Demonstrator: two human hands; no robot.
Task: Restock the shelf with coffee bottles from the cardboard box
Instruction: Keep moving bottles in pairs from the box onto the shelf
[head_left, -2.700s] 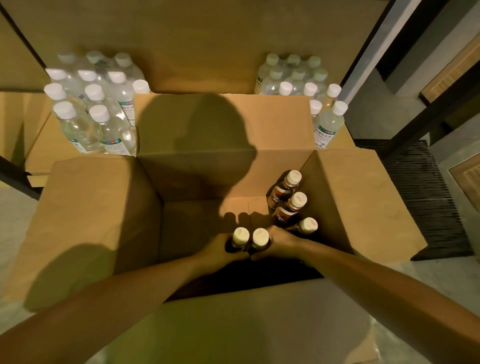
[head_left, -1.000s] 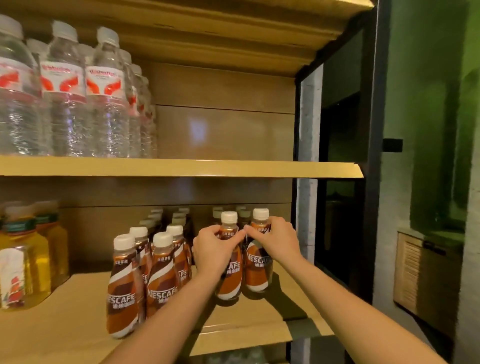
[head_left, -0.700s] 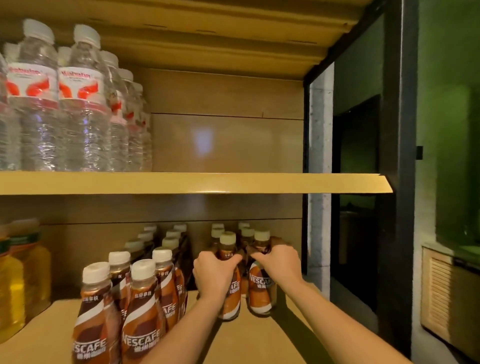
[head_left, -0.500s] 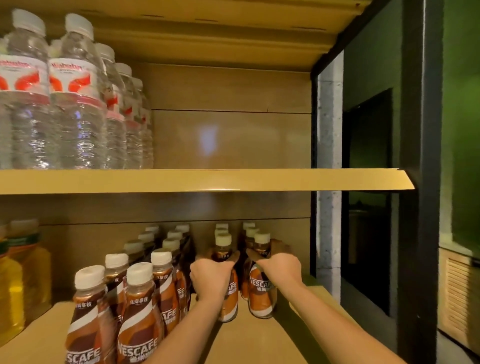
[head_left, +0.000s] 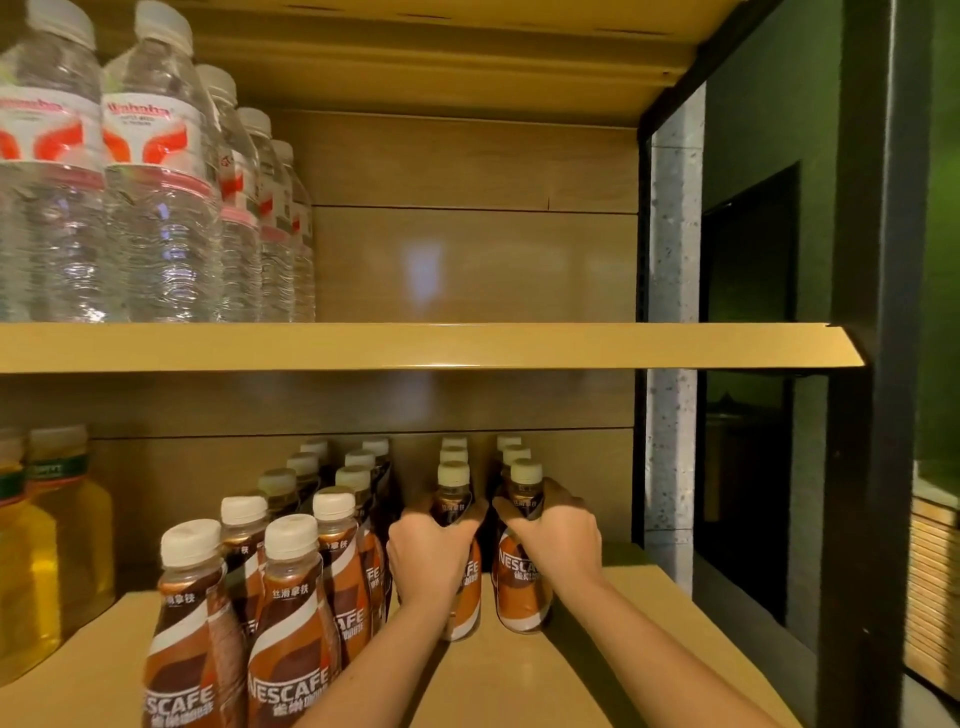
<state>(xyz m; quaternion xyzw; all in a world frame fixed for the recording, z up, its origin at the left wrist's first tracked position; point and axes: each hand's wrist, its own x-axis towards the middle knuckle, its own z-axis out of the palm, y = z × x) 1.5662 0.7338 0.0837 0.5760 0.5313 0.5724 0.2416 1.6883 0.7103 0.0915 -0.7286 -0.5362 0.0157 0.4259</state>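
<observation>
A wooden shelf unit fills the view, with two boards showing. The upper shelf (head_left: 415, 345) runs across the middle; the lower shelf (head_left: 519, 680) reaches toward the viewer at the bottom. A black post (head_left: 872, 364) rises on the right, with a grey speckled pillar (head_left: 672, 249) behind it.

On the upper shelf, at far left, tall clear water bottles (head_left: 156, 182) with red and white labels stand in rows running back to the rear panel. On the lower shelf, at far left, stand yellow bottles (head_left: 52, 545) with green bands at the neck.

Near the middle of the lower shelf, brown coffee bottles (head_left: 291, 639) with cream caps stand in two rows from the front edge to the back.

Just right of them, two bare forearms reach in from below. The left hand (head_left: 431, 556) grips the left bottle (head_left: 453, 501), fingers curled round its shoulder. The right hand (head_left: 558, 545) grips the right bottle (head_left: 519, 592), fingers wrapped round its far side, thumb near the neck. Both held bottles stand upright on the lower shelf, side by side with a narrow gap between them. Each stands at the front of a short row, with two more cream caps showing behind it toward the rear panel.
</observation>
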